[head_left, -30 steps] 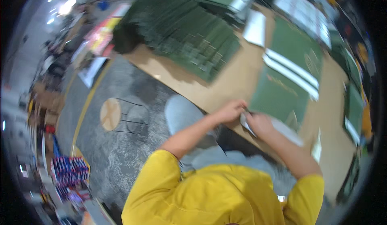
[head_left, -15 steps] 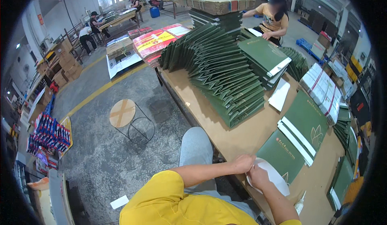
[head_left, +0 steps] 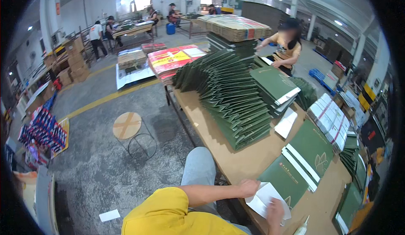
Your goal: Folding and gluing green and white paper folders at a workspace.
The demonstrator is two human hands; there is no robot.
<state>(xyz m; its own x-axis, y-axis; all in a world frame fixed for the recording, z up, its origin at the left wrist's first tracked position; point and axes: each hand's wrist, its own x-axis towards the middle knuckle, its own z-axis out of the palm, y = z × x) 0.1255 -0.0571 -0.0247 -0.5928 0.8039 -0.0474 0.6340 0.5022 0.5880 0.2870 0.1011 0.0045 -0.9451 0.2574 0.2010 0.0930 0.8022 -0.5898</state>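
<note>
Round stool (head_left: 127,125) — blue barrel (head_left: 170,28) beyond.

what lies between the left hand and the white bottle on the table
The white paper, with the right hand over it, then a strip of brown table; the head view shows this.

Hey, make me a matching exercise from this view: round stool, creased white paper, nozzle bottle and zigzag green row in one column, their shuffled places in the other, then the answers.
Things
1. round stool
2. creased white paper
3. nozzle bottle
4. zigzag green row

Places
A. on the table, at the picture's lower edge
B. on the floor, left of the table
C. on the table, beyond both hands
D. between the left hand and the blurred right hand

Pairs
1-B, 2-D, 3-A, 4-C
</note>
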